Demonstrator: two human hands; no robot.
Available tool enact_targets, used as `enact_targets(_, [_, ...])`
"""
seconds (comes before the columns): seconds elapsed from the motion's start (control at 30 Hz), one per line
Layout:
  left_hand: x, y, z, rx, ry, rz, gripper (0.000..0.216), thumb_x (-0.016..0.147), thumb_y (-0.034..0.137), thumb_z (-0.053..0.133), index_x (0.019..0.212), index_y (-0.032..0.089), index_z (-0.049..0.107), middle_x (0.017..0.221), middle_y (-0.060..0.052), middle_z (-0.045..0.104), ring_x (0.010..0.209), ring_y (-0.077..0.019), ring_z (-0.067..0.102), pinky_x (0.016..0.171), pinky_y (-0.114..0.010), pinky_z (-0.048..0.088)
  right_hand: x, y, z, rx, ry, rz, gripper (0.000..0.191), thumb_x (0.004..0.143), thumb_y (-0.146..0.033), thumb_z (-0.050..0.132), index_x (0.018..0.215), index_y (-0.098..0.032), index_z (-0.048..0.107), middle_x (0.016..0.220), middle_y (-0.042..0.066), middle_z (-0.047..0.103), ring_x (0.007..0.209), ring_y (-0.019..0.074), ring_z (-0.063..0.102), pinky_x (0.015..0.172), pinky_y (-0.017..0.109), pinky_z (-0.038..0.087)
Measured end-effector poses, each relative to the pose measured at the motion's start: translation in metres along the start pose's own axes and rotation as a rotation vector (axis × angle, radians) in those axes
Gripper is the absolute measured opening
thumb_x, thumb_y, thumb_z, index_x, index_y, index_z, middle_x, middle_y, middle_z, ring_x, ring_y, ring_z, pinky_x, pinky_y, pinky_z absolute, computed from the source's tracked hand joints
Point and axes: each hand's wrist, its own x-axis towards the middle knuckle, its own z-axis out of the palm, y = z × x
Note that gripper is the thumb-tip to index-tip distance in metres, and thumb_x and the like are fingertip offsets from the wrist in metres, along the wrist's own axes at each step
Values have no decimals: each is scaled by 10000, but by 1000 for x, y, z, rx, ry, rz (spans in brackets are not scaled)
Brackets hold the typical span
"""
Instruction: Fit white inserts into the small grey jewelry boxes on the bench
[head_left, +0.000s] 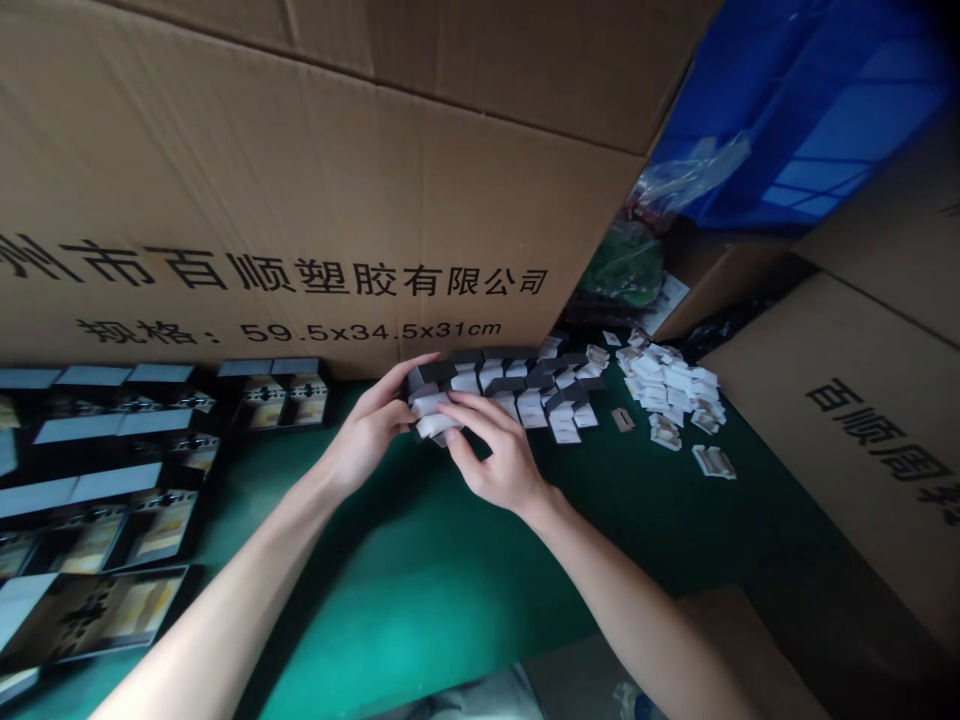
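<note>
My left hand (375, 420) and my right hand (491, 450) meet over the green table (420, 580), both closed around a small stack of dark grey and white box pieces (433, 400). The left fingers curl over the stack's top and left side. The right fingers press on its front and underside. Just behind and to the right lies a pile of the same grey and white small boxes (536, 385), close against a large cardboard carton (300, 170).
A heap of small white parts (671, 390) lies further right. Rows of dark printed packages (112, 470) cover the table's left. Cardboard cartons (862, 430) stand at the right, a blue plastic crate (810, 110) above them.
</note>
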Motion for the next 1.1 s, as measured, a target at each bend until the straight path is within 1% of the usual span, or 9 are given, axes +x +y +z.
enact_targets(0.13, [0, -1, -1, -7, 20, -6, 687, 723, 169, 578, 1396, 291, 638, 1169, -46, 732, 902, -229, 654, 680, -272, 542, 0, 2, 1, 3, 4, -12, 317, 981, -167, 547, 1234, -249, 718, 1287, 82, 721, 1197, 209, 689, 1057, 384, 580])
enact_targets(0.3, [0, -1, 0, 34, 14, 6, 686, 736, 171, 590, 1411, 289, 626, 1149, -33, 736, 892, -242, 655, 678, -288, 546, 2, 2, -1, 12, 39, -39, 316, 963, -146, 536, 1193, -246, 728, 1188, 77, 755, 1124, 208, 711, 990, 393, 612])
enact_targets(0.4, [-1, 0, 1, 83, 15, 26, 705, 724, 151, 585, 1412, 304, 623, 1237, -29, 715, 966, -260, 654, 711, -291, 547, 2, 2, -2, 10, 54, -49, 310, 947, -140, 532, 1165, -245, 726, 1150, 77, 758, 1091, 207, 713, 957, 392, 622])
enact_targets(0.5, [-2, 2, 2, 127, 10, 40, 725, 706, 124, 576, 1396, 337, 634, 1297, -13, 689, 1015, -252, 647, 751, -276, 539, 3, 2, -2, 26, 53, -58, 304, 939, -134, 533, 1151, -245, 720, 1110, 71, 763, 1065, 201, 715, 943, 383, 623])
enact_targets(0.67, [-4, 6, 5, 190, 11, 35, 680, 731, 135, 558, 1377, 318, 663, 1119, -32, 727, 971, -265, 640, 792, -309, 524, 3, 3, 0, 30, 33, -62, 313, 928, -126, 554, 1180, -228, 709, 1128, 79, 765, 1084, 209, 711, 968, 401, 610])
enact_targets(0.77, [-4, 7, 6, 203, 19, 31, 664, 743, 150, 563, 1382, 299, 666, 980, -42, 731, 924, -273, 636, 779, -325, 522, 3, 5, 2, -4, 20, -47, 320, 944, -129, 549, 1196, -245, 708, 1160, 70, 764, 1107, 207, 710, 988, 405, 604])
enact_targets(0.87, [-4, 6, 6, 214, 16, 26, 660, 753, 163, 567, 1393, 302, 653, 922, -32, 724, 879, -258, 634, 752, -314, 520, 2, 6, 3, -22, 19, -42, 311, 954, -126, 542, 1182, -241, 719, 1181, 72, 758, 1126, 199, 706, 1007, 390, 597])
enact_targets(1.0, [-2, 3, 4, 250, 5, 36, 645, 763, 166, 562, 1388, 303, 638, 1020, -24, 726, 882, -229, 635, 734, -288, 519, 1, 5, 3, -18, 32, -40, 315, 937, -133, 552, 1184, -224, 725, 1214, 89, 732, 1149, 204, 689, 1031, 380, 584])
enact_targets(1.1, [-3, 4, 4, 288, -13, 35, 628, 783, 179, 560, 1400, 287, 611, 1121, -29, 720, 901, -218, 640, 747, -286, 529, 1, 3, 1, 9, -7, -23, 346, 925, -171, 560, 1234, -228, 705, 1242, 94, 698, 1173, 211, 667, 1039, 380, 576])
